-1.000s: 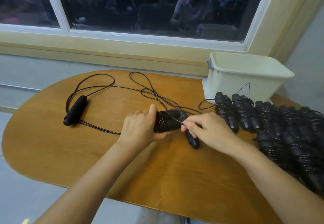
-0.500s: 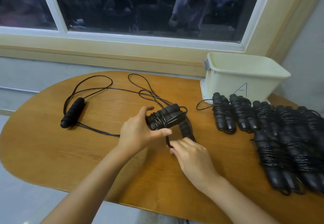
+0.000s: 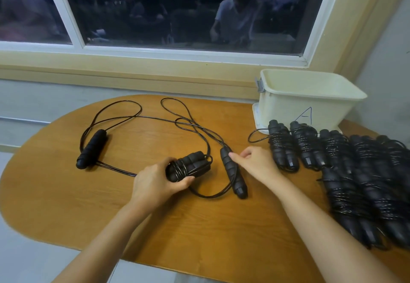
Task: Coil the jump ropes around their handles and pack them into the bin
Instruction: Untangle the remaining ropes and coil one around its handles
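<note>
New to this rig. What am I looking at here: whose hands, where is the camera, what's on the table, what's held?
No machine: a person works bare-handed, filmed by one wide-angle camera on their head, looking down. The left hand grips a coiled bundle of handles and cord. The right hand reaches a loose handle; whether it grasps is unclear. On the wooden table lie a second loose handle, slack cord, a pile of wound ropes and a cream bin marked A.
</note>
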